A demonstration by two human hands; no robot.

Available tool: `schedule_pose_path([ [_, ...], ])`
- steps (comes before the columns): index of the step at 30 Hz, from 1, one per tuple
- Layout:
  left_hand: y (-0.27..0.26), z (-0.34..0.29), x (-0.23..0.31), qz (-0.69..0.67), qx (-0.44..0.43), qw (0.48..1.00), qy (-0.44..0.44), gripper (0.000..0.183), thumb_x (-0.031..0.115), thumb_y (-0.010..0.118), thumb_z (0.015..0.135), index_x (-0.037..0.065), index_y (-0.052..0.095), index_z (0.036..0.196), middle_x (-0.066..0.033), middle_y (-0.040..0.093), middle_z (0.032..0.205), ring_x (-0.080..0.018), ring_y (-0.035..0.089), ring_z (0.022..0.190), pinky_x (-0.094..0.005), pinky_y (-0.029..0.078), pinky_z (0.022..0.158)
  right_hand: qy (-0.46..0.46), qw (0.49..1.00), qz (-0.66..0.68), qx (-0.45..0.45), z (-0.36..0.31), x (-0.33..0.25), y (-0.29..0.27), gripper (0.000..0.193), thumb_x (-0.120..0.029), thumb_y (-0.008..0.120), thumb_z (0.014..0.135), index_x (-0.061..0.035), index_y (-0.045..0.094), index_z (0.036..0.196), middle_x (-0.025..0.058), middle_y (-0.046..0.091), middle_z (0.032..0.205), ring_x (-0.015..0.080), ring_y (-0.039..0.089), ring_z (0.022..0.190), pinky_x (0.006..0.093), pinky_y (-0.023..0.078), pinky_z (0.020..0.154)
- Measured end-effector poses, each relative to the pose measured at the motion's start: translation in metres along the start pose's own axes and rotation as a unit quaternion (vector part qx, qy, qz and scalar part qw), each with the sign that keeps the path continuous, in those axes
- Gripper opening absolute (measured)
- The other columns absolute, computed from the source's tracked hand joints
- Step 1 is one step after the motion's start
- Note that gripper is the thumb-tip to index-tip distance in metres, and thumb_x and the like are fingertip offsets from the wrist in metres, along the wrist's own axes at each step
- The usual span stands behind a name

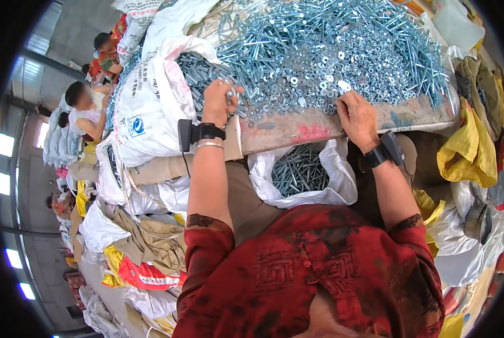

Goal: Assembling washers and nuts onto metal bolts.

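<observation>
My left hand [218, 102] is curled beside a white woven sack [153, 104] holding grey metal sleeves [198, 73]. Bits of metal show at its fingers, too small to name. At the front edge of the table [314, 130], my right hand [357, 116] has its fingers pressed together over loose washers [308, 76]. A bright washer [343, 85] lies by its fingertips; whether the fingers pinch anything is hidden. Long bluish screws [263, 34] are heaped behind the washers. Below the table edge, between my forearms, an open white bag [257, 183] holds assembled-looking bolts [301, 170].
Several people, one in a white top [88, 115], sit along the left. Brown cloth [156, 239] and a red-and-white sack [150, 274] lie at my left. On the right are a yellow sack [468, 152] and a metal pot [478, 222].
</observation>
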State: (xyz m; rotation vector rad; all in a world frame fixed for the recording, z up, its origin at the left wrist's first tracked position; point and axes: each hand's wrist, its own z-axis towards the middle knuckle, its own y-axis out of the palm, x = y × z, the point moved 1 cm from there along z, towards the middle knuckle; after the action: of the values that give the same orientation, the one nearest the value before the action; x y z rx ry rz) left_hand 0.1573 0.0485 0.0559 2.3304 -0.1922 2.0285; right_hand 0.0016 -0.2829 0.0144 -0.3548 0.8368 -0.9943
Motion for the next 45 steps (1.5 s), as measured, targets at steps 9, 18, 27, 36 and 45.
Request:
schedule_pose_path([
  [9,0.063,-0.012,0.0,0.601,0.123,0.755,0.233,0.019,0.018,0.056,0.086,0.0,0.061,0.09,-0.0251,0.068,0.083,-0.0442,0.067,0.081,-0.0519,0.052,0.073,0.005,1.0,0.002,0.0,0.0,-0.001,0.0,0.008,-0.014,0.065,0.088,-0.0083,0.059,0.087,0.0091,0.062,0.082,0.0322,0.063,0.076,0.0421,0.05,0.065],
  [18,0.046,-0.012,-0.019,0.635,0.084,0.714,0.282,0.016,0.018,0.06,0.085,0.007,0.069,0.092,-0.0184,0.068,0.076,-0.0378,0.068,0.074,-0.0479,0.053,0.065,0.004,1.0,0.004,0.001,0.0,-0.003,0.002,0.009,-0.014,0.065,0.088,-0.0078,0.058,0.087,0.0091,0.061,0.081,0.0321,0.063,0.076,0.0419,0.05,0.065],
  [27,0.016,-0.063,-0.004,-0.205,-0.105,0.971,0.061,0.013,0.014,0.064,0.091,0.004,0.067,0.099,-0.014,0.069,0.09,-0.0083,0.058,0.06,-0.0221,0.039,0.044,0.006,1.0,0.011,0.001,0.0,0.0,0.0,0.01,-0.014,0.065,0.089,-0.007,0.059,0.086,0.0103,0.062,0.08,0.033,0.062,0.075,0.042,0.05,0.065],
  [36,0.051,-0.101,-0.023,0.531,0.021,0.786,0.316,0.015,0.012,0.069,0.084,0.01,0.066,0.099,-0.0082,0.058,0.088,-0.031,0.061,0.075,-0.036,0.049,0.069,-0.013,1.0,-0.01,-0.008,0.001,-0.002,0.003,0.009,-0.014,0.064,0.09,-0.0058,0.06,0.087,0.0123,0.062,0.082,0.0351,0.062,0.076,0.0432,0.048,0.064],
  [45,0.044,-0.105,-0.057,-0.513,-0.076,0.851,0.081,0.017,0.019,0.063,0.095,0.009,0.059,0.108,-0.0138,0.066,0.094,-0.0161,0.06,0.067,-0.0265,0.042,0.045,0.054,0.996,0.018,-0.067,0.017,-0.041,0.005,0.01,-0.015,0.063,0.09,-0.0054,0.065,0.089,0.015,0.067,0.081,0.0343,0.066,0.073,0.0393,0.05,0.063],
])
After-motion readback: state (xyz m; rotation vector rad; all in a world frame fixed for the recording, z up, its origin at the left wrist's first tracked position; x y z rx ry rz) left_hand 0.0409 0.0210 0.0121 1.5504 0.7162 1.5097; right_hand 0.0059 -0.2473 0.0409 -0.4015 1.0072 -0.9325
